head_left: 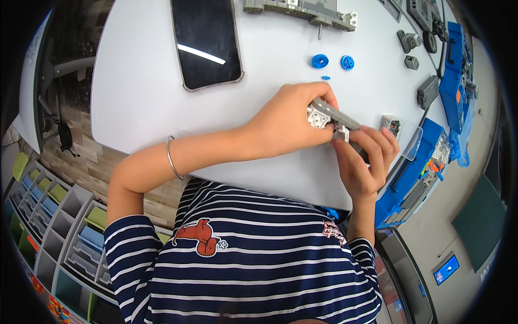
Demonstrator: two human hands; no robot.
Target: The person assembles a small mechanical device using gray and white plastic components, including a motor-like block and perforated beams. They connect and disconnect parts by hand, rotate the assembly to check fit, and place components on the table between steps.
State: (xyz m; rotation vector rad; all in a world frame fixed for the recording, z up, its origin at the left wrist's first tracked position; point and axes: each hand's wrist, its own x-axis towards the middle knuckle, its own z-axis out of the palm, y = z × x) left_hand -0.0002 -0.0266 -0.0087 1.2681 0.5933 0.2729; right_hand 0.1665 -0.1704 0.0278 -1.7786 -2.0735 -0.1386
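Observation:
Over the white table, my left hand (291, 114) is closed on a small toy-brick assembly made of a dark grey beam (340, 115) and a light grey block (317, 117) with holes. My right hand (364, 159) pinches the other end of the same assembly, its fingers curled round the grey parts. Fingers hide part of it, so how the pieces join there is unclear. Beyond my hands lie two round blue pieces, one on the left (320, 61) and one on the right (347, 62), with a tiny blue pin (325, 78) nearer to me.
A dark phone (208, 48) lies left of the blue pieces on the white table (135, 92). A larger grey brick assembly (318, 12) stands at the far edge. Loose grey parts (428, 92) and blue trays (407, 178) line the right side. A clear lid (413, 141) is beside my right hand.

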